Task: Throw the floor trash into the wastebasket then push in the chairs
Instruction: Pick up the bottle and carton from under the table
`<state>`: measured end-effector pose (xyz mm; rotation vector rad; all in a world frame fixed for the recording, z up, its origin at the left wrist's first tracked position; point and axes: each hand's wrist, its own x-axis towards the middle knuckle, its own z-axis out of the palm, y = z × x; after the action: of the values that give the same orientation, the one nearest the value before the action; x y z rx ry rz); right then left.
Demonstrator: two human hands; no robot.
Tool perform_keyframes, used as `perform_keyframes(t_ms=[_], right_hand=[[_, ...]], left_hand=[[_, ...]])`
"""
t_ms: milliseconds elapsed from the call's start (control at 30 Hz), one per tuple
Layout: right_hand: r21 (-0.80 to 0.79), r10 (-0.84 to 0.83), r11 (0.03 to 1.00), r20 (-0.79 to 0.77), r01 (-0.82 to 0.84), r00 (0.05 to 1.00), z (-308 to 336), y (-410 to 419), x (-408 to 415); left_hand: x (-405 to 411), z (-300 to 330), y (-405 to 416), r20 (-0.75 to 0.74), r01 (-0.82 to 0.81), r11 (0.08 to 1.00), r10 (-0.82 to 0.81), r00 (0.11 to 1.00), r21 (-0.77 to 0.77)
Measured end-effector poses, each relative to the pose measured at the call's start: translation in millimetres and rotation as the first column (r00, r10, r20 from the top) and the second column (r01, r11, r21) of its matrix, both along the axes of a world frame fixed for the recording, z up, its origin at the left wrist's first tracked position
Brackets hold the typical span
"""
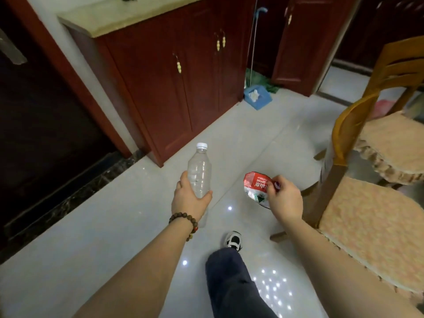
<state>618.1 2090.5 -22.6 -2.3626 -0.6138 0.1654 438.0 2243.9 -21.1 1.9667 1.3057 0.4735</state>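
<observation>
The clear plastic bottle (199, 172) is held off the floor in the left hand (189, 198), whose fingers and thumb are curled round its lower part. Its long axis is tilted only slightly from upright, with the white cap pointing up and away from the palm, toward the red-brown cabinet (174, 88) ahead. The crumpled red label (256, 187) is pinched at its right edge by the fingertips of the right hand (284, 199) and hangs to the left of that hand, between the two hands. Both pieces of trash are thus already lifted.

No wastebasket can be made out; a blue dustpan (258, 97) with something white in it is seen well beyond both hands, in the gap past the cabinet. The throw is judged to be not yet possible from here. The two cushioned chairs (371, 216) stand just right of the right hand, not yet pushed in.
</observation>
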Motion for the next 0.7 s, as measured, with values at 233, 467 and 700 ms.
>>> perform_keyframes(t_ms=[233, 467, 700], right_hand=[[-0.003, -0.108, 0.994, -0.071, 0.108, 0.992, 5, 104, 150], [0.022, -0.226, 0.974, -0.045, 0.227, 0.973, 26, 169, 274], [0.004, -0.332, 0.943, -0.012, 0.332, 0.943, 20, 220, 379]], left_hand=[[173, 12, 114, 0.037, 0.102, 0.995, -0.102, 0.994, 0.009], [322, 32, 190, 0.081, 0.200, 0.979, -0.202, 0.976, 0.037], [449, 23, 256, 0.044, 0.299, 0.953, -0.301, 0.953, 0.035]])
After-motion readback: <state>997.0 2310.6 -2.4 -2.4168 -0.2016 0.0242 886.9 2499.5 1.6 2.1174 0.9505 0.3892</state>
